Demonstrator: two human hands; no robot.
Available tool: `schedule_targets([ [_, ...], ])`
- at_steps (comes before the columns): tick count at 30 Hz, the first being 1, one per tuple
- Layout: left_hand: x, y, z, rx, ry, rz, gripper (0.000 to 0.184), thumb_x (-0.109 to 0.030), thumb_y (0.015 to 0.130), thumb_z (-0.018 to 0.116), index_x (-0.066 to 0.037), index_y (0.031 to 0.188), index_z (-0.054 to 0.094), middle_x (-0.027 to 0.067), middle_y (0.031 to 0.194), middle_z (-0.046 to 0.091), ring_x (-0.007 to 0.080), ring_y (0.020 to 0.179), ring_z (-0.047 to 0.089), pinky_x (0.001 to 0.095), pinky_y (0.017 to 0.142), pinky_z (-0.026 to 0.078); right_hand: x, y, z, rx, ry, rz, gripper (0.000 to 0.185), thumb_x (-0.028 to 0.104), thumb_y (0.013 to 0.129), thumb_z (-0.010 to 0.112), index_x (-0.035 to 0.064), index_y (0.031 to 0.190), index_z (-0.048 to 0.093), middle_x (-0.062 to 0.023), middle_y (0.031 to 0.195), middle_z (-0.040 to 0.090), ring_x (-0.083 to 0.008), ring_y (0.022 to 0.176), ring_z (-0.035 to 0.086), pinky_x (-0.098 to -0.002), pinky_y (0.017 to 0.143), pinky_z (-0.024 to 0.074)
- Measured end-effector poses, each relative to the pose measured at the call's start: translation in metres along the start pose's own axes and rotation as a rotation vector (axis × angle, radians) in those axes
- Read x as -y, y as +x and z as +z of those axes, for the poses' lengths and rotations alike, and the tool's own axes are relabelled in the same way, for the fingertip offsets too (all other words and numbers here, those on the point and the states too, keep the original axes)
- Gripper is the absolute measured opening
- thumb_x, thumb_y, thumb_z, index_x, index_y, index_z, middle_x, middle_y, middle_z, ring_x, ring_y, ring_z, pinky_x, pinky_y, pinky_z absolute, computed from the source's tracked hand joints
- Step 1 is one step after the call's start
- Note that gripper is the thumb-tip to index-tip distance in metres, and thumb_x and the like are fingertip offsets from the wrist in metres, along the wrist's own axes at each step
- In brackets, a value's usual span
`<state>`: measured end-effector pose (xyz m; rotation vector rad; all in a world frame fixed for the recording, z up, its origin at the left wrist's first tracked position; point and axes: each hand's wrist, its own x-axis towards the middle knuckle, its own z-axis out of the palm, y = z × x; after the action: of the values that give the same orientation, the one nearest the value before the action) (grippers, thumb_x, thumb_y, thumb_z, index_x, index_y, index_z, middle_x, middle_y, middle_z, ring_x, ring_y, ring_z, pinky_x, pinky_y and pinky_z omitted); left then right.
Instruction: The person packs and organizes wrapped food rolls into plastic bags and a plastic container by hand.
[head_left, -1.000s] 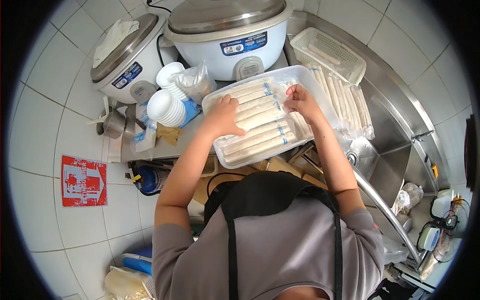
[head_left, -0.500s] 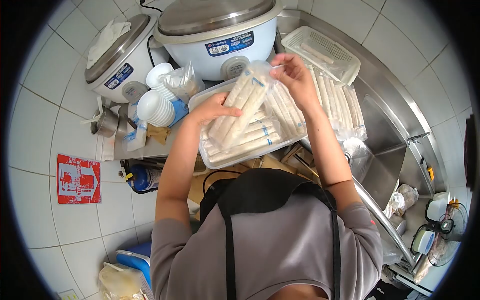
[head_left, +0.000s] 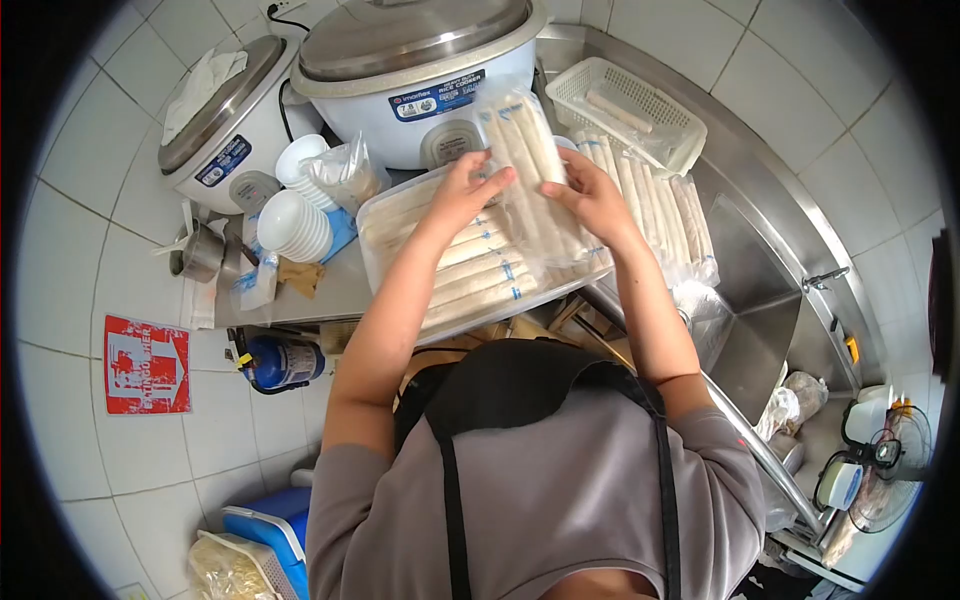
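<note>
A clear plastic pack of long whitish rolls with blue print is held up, tilted, above a white plastic tub. My right hand grips its right side, thumb across the front, fingers partly hidden behind. At its left edge, my left hand is closed on the plastic, thumb toward the rolls. Similar packed rolls lie in rows in the tub under my hands. To the right of the tub are more packs of rolls.
Two rice cookers stand at the back. Left of the tub are stacked white cups and a metal pot. A perforated basket sits back right, beside a steel sink. A fire extinguisher is below the counter.
The pack has moved to the right and now leans the other way. My right hand has gone from its top corner to its right side; my left hand has shifted to its left edge.
</note>
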<state>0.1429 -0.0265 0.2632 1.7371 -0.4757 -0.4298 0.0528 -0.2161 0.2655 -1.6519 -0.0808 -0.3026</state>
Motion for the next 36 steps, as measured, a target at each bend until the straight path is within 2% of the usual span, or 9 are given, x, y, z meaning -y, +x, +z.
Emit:
schedule_targets([
  [4, 0.003, -0.022, -0.026, -0.112, 0.212, 0.137, 0.045, -0.035, 0.084, 0.064, -0.003, 0.115, 0.055, 0.0098, 0.114, 0.054, 0.0194, 0.106, 0.051, 0.0296, 0.088, 0.042, -0.009, -0.011, -0.033, -0.021, -0.562, 0.248, 0.059, 0.019, 0.078, 0.068, -0.0044, 0.126, 0.045, -0.0238, 0.107, 0.060, -0.0312, 0.095, 0.060, -0.0358, 0.083, 0.0460],
  [12, 0.027, -0.053, -0.061, -0.198, 0.305, 0.136, 0.031, -0.025, 0.086, 0.062, -0.003, 0.107, 0.059, 0.0076, 0.110, 0.057, 0.0181, 0.107, 0.051, 0.0306, 0.088, 0.042, -0.068, 0.001, -0.014, 0.336, -0.695, 0.475, 0.050, 0.029, 0.083, 0.059, -0.0060, 0.118, 0.051, -0.0280, 0.110, 0.057, -0.0389, 0.103, 0.056, -0.0383, 0.092, 0.0412],
  [15, 0.030, -0.052, -0.070, -0.182, 0.504, 0.220, 0.030, -0.020, 0.083, 0.064, -0.003, 0.107, 0.059, 0.0082, 0.109, 0.058, 0.0215, 0.108, 0.051, 0.0314, 0.090, 0.041, -0.068, -0.007, -0.001, 0.290, -1.192, 0.272, 0.040, 0.028, 0.084, 0.057, -0.0050, 0.107, 0.058, -0.0245, 0.111, 0.056, -0.0359, 0.103, 0.055, -0.0373, 0.093, 0.0414],
  [18, 0.029, -0.053, -0.071, -0.121, 0.753, 0.360, 0.033, -0.015, 0.078, 0.066, -0.004, 0.108, 0.059, 0.0098, 0.111, 0.057, 0.0267, 0.108, 0.051, 0.0331, 0.093, 0.040, -0.066, -0.003, 0.003, 0.368, -1.296, 0.270, 0.034, 0.027, 0.085, 0.054, -0.0023, 0.101, 0.063, -0.0206, 0.113, 0.055, -0.0327, 0.106, 0.054, -0.0370, 0.092, 0.0418],
  [21, 0.033, -0.039, -0.067, -0.046, 0.899, 0.453, 0.040, -0.012, 0.073, 0.068, -0.005, 0.111, 0.058, 0.0108, 0.113, 0.055, 0.0296, 0.108, 0.050, 0.0352, 0.093, 0.040, -0.041, 0.007, 0.003, 0.455, -1.205, 0.461, 0.031, 0.026, 0.086, 0.054, 0.0001, 0.098, 0.065, -0.0191, 0.114, 0.056, -0.0330, 0.105, 0.054, -0.0372, 0.090, 0.0436],
  [24, 0.027, -0.026, -0.069, 0.019, 1.031, 0.439, 0.046, -0.014, 0.071, 0.069, -0.005, 0.113, 0.055, 0.0100, 0.110, 0.055, 0.0287, 0.107, 0.050, 0.0369, 0.090, 0.043, -0.041, 0.013, 0.007, 0.282, -1.222, 0.247, 0.030, 0.025, 0.085, 0.056, 0.0007, 0.100, 0.065, -0.0205, 0.111, 0.056, -0.0346, 0.100, 0.056, -0.0382, 0.087, 0.0456],
  [27, 0.020, -0.019, -0.070, 0.112, 1.206, 0.396, 0.048, -0.015, 0.069, 0.068, -0.005, 0.113, 0.054, 0.0098, 0.105, 0.055, 0.0280, 0.103, 0.052, 0.0379, 0.084, 0.046, -0.043, 0.025, 0.016, 0.094, -0.910, 0.070, 0.036, 0.028, 0.083, 0.060, -0.0018, 0.104, 0.063, -0.0212, 0.107, 0.058, -0.0351, 0.095, 0.058, -0.0378, 0.084, 0.0465],
  [32, 0.035, -0.005, -0.057, 0.020, 1.516, 0.432, 0.039, -0.014, 0.068, 0.068, -0.004, 0.104, 0.055, 0.0093, 0.097, 0.056, 0.0267, 0.095, 0.056, 0.0376, 0.074, 0.050, -0.045, 0.031, 0.022, 0.087, -0.572, 0.101, 0.042, 0.027, 0.083, 0.063, -0.0043, 0.111, 0.060, -0.0164, 0.099, 0.061, -0.0221, 0.081, 0.059, -0.0340, 0.071, 0.0473],
  [36, 0.032, -0.001, -0.062, -0.014, 1.486, 0.497, 0.025, -0.015, 0.070, 0.065, -0.004, 0.092, 0.059, 0.0096, 0.093, 0.059, 0.0261, 0.088, 0.059, 0.0363, 0.070, 0.052, -0.045, 0.028, 0.015, 0.092, -0.332, 0.230, 0.042, 0.024, 0.083, 0.063, -0.0048, 0.113, 0.059, -0.0146, 0.097, 0.061, -0.0159, 0.079, 0.059, -0.0304, 0.065, 0.0485],
])
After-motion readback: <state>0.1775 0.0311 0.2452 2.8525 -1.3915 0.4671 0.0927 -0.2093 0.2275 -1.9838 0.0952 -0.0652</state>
